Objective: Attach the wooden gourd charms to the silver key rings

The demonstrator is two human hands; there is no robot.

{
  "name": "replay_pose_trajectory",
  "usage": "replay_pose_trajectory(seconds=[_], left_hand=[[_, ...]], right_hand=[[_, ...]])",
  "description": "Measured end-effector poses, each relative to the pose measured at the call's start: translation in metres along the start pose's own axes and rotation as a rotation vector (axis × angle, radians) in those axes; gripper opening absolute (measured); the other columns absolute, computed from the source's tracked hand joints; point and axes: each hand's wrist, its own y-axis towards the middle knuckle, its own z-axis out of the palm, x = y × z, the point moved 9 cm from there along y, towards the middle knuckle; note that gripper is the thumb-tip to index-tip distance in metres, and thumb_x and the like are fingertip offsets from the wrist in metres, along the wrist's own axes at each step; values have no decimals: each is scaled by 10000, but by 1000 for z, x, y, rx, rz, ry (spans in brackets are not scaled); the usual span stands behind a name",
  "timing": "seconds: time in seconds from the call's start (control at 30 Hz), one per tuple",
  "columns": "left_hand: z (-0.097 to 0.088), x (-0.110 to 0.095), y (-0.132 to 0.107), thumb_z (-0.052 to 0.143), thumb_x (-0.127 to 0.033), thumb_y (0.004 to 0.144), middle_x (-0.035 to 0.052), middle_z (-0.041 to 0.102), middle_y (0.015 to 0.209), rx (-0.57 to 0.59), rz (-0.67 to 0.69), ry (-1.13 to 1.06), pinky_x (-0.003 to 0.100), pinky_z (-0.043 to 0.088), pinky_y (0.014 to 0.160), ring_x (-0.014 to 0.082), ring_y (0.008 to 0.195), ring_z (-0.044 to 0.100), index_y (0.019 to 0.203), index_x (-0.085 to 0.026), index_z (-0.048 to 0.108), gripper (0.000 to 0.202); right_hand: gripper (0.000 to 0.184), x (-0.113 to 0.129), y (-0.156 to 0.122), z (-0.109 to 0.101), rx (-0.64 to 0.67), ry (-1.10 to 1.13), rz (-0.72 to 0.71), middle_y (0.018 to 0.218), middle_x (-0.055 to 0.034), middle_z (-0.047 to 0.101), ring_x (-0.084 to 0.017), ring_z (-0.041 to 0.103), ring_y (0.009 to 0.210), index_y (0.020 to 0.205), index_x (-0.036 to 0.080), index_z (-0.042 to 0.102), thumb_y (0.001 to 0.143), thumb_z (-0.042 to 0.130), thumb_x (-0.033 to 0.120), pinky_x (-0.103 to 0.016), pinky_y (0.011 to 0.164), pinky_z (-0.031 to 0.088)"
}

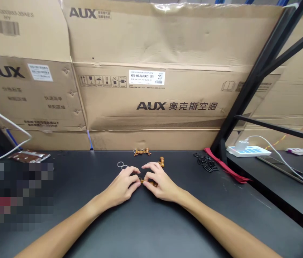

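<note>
Quick rundown of the bench, left to right: a brown foil packet (29,156) lies at the far left of a black tabletop (92,170), and 2 small metal split rings (121,165) sit just beyond the left hand (120,183). That hand is curled in, its fingertips (137,180) pinching a small brown turned piece (148,183) low over the tabletop, right between both hands. The right hand (161,182) closes on the same piece from the other side, and the fingers hide most of it. Just past them, a 2nd brown turned piece (162,162) stands upright, with a brown multi-part assembly (142,152) further back. Over to the right are a heap of black rubber rings (206,163) and a red strap (225,165).
</note>
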Motion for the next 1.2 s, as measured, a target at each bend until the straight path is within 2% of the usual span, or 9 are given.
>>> replay_pose_trajectory(seconds=[0.17,0.37,0.6,0.7,0.83,1.07,1.2], left_hand=[[-1,-2,0,462,-241,931,62,535,1138,-2,0,34,382,441,933,206,1012,539,858,-205,634,190],[1,1,-1,480,-221,916,67,532,1142,-18,2,34,375,443,930,205,1022,536,861,-193,613,147],[-1,-1,0,489,-209,908,61,544,1127,-21,12,48,373,445,920,202,997,542,836,-202,631,159],[-1,-1,0,522,-250,894,67,548,1124,-29,9,34,380,452,916,206,989,547,828,-194,624,133],[0,0,0,495,-212,906,63,546,1123,-29,10,33,369,450,913,201,1001,545,821,-194,616,149],[-1,-3,0,491,-222,909,65,539,1125,-16,24,76,373,447,898,202,979,538,820,-200,622,160],[-5,5,1,480,-211,896,71,547,1089,-55,-21,205,397,439,878,214,968,538,795,-189,577,141]], right_hand=[[130,-10,0,-3,-53,-42,47,1196,-94,532,-254,425,1155,741,193,576,866,546,205,-493,971,398],[101,3,0,1,-1,0,-15,1221,-86,523,-249,399,1196,761,201,581,861,562,206,-460,989,397],[132,-8,0,-3,-62,-61,35,1197,-89,534,-249,416,1158,737,195,575,866,546,200,-478,977,399],[125,-2,0,-2,-39,-41,5,1205,-87,531,-250,409,1174,747,196,578,868,551,210,-468,983,398],[105,3,0,2,-15,-34,-26,1212,-82,534,-247,402,1188,759,201,586,860,561,210,-462,996,390],[127,-22,-1,-8,-82,-181,93,1193,-96,545,-259,419,1160,721,192,569,847,553,196,-476,953,402],[71,-34,-1,-10,-83,-311,130,1206,-117,539,-287,402,1178,827,197,618,858,560,223,-458,916,421]])
